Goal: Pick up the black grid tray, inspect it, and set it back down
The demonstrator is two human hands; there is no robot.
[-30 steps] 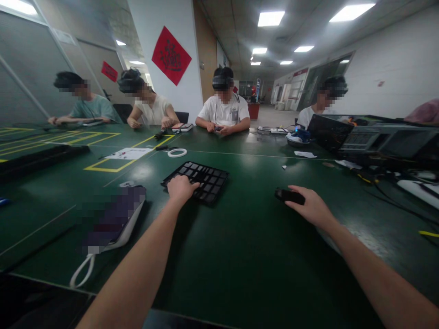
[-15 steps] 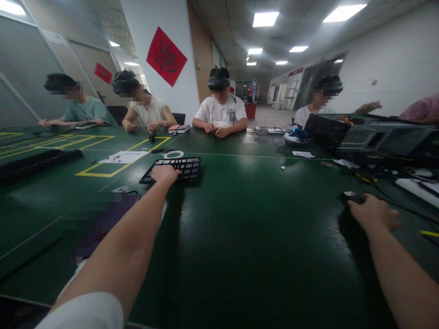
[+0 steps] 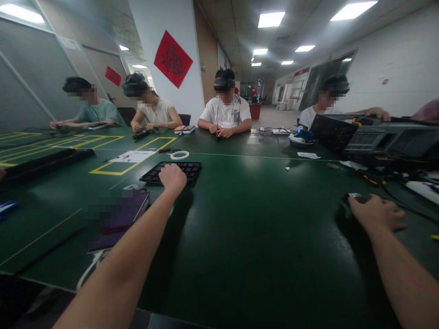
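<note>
My left hand (image 3: 173, 179) is closed, its knuckles up, over the near middle of a black grid tray (image 3: 192, 168). Its fingertips face away from me, so whatever they grip is hidden, and I cannot tell whether they touch the tray. Out to the right, low over the green table, my right hand (image 3: 379, 214) is wrapped around a small black object with a white label (image 3: 355, 195). Most of that object is covered by the fingers.
A purple notebook (image 3: 125, 214) lies beside my left forearm. Past the tray are a white ring (image 3: 179, 155) and a printed sheet (image 3: 132, 156). An open computer case (image 3: 384, 137) and cables stand at right. Several people sit across the table.
The view has swung slightly left. My left hand has curled into a tighter fist over the tray, whose cells looked grey and now look dark. My right hand keeps its hold.
</note>
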